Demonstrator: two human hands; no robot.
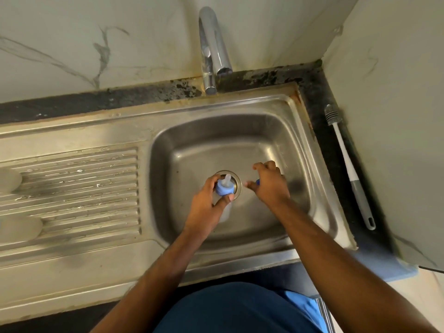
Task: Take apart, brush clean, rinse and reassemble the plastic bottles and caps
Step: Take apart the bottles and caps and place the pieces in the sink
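A small plastic bottle [224, 207] with a blue collar [223, 188] and a clear teat [227, 179] is held in the middle of the frame, over the drain [236, 182] of the steel sink [240, 131]. The grip of the left hand [207, 207] is clamped on it: fingers are curled behind the collar and the thumb is pressed across its near side, while the pale body hangs below the thumb toward the lower edge. Just right of the bottle, apart from it, the right hand [270, 186] is seen with fingers curled; a small blue piece [257, 181] shows at its thumb side, but whether that grip is closed on it cannot be told through the blur. A long brush [348, 164] with a white and grey handle lies on the dark tabletop [319, 92] at the right of the frame, well apart from both hands. A chrome tap [213, 44] stands at upper centre. Blurred pale shapes [14, 203] lie on the ribbed drainboard [79, 188] at the left edge.
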